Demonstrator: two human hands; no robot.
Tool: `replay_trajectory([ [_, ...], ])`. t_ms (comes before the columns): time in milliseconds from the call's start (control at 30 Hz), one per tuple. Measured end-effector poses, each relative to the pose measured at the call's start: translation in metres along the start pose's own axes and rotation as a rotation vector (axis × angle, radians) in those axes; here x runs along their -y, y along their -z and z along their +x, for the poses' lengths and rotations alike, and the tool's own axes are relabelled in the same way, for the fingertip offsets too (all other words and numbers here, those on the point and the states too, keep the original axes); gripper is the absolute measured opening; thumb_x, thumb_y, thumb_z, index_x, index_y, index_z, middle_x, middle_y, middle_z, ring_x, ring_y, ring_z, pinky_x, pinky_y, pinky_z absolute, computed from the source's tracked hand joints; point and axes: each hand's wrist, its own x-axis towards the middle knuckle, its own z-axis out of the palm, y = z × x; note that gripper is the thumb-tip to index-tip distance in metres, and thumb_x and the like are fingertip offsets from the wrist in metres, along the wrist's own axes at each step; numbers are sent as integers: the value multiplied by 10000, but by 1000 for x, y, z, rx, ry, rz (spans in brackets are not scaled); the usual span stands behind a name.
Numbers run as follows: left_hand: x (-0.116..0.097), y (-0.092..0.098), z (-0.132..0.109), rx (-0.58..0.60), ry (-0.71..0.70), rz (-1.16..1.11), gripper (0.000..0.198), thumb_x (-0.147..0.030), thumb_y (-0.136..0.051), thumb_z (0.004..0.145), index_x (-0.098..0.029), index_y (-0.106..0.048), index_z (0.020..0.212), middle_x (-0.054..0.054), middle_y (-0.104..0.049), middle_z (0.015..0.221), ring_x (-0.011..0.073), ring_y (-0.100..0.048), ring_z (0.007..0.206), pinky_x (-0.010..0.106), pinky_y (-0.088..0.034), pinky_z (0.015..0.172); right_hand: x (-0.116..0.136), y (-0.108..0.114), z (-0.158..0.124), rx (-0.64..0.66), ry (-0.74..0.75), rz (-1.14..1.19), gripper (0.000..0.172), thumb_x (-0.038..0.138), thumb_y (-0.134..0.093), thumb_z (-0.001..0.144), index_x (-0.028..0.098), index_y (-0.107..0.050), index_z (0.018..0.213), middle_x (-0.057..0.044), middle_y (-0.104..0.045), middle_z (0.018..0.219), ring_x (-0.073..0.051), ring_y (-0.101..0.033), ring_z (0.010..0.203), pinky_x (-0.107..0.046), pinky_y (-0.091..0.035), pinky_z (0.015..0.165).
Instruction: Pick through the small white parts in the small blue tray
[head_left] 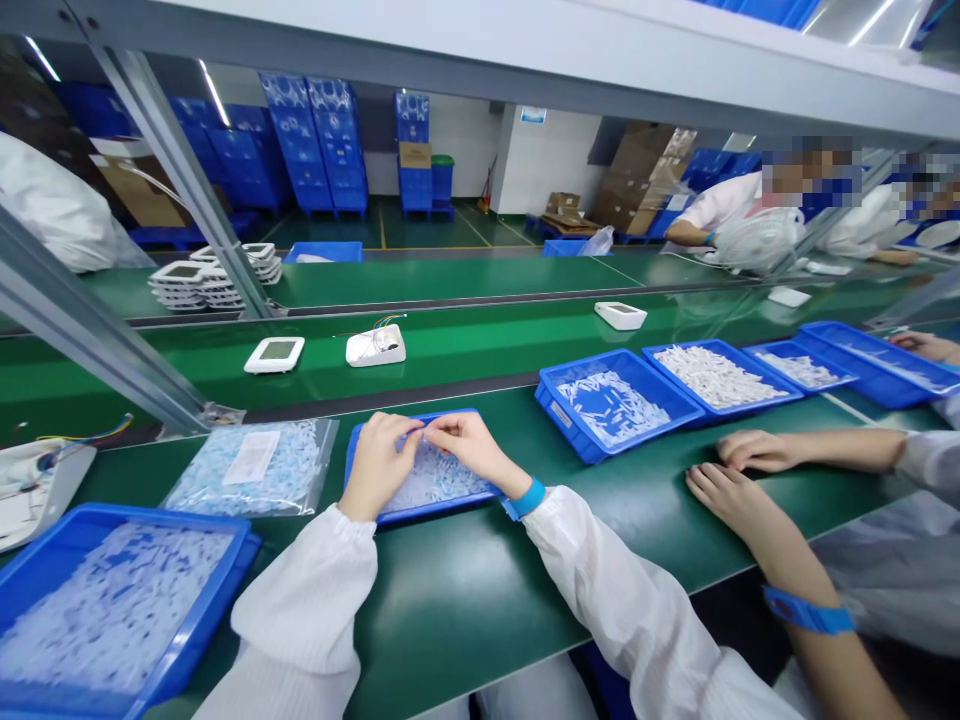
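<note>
My left hand (380, 462) and my right hand (474, 452) meet fingertip to fingertip above a blue tray (442, 508) of small pale parts. Both hands are closed in a pinch. Whatever sits between the fingertips is too small to make out. A blue band (523, 499) circles my right wrist. Just left of the tray lies a clear plastic bag (251, 468) of pale blue parts with a white label. Closer to me at the left, a larger blue tray (246, 548) holds many small whitish pieces.
Several blue trays (592, 445) of white parts line the bench to the right. A co-worker's hands (739, 480) rest beside them. White devices, such as one with a screen (274, 354) and one with wires (376, 345), sit on the green belt. A metal post (187, 170) rises at left.
</note>
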Motion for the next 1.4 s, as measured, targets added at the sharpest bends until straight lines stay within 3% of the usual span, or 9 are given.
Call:
replay_trajectory([
  [100,-2,0,-3,13,-103,249,270,-258,-441,885,-222,-685,997,53,-699,1010,232,-526,982,420,-353,891,-4,-1,0,1,8,-74,221,354,-633,752,138,-678,731,-9,-622,638,-117,-534,582,-234,-414,573],
  [200,-3,-1,-5,55,-172,324,273,-217,-425,887,-219,-680,987,51,-705,983,230,-520,963,430,-327,874,-7,-2,0,3,31,-102,197,326,-630,751,139,-692,758,-30,-668,720,-136,-571,645,-252,-443,628],
  [333,-3,-3,-5,-8,-167,315,242,-234,-454,884,-230,-695,899,38,-719,885,220,-529,890,422,-320,822,-6,-2,1,11,47,-53,196,334,-643,742,145,-694,752,-36,-674,728,-143,-581,660,-259,-459,631],
  [433,-2,-3,-5,-77,-139,292,217,-281,-492,876,-236,-701,842,32,-724,836,217,-533,834,417,-316,784,-5,0,2,-70,51,68,236,360,-677,713,144,-687,807,-32,-662,715,-132,-573,629,-260,-466,615],
  [600,-3,-4,-5,-61,-167,283,230,-290,-472,891,-242,-696,872,27,-726,832,216,-539,829,404,-314,758,-3,3,3,-131,42,208,306,368,-735,652,145,-669,850,-25,-654,714,-118,-561,597,-262,-473,607],
  [700,-4,-5,-5,-56,-191,283,232,-277,-467,891,-236,-694,860,30,-724,824,212,-543,821,399,-309,749,0,2,2,-119,43,165,269,391,-715,681,143,-652,763,-7,-618,642,-102,-510,533,-249,-439,551],
  [867,-6,-5,-5,-107,-205,295,207,-289,-506,874,-242,-700,821,18,-716,763,202,-544,795,397,-303,751,4,1,0,-76,125,27,275,409,-672,729,146,-618,672,-9,-610,659,-117,-533,625,-252,-434,624],
  [1267,-4,-6,-5,-124,-211,301,212,-293,-507,876,-235,-699,806,17,-719,767,201,-552,791,397,-304,757,1,1,1,-61,99,-3,250,389,-627,766,162,-561,685,13,-564,627,-105,-495,582,-236,-399,573],
  [1400,-5,-5,-5,-112,-217,302,206,-282,-512,869,-239,-703,805,15,-711,744,197,-553,780,391,-307,746,3,0,-1,-86,136,-106,214,343,-583,806,170,-546,686,11,-565,639,-115,-508,600,-239,-401,584],
])
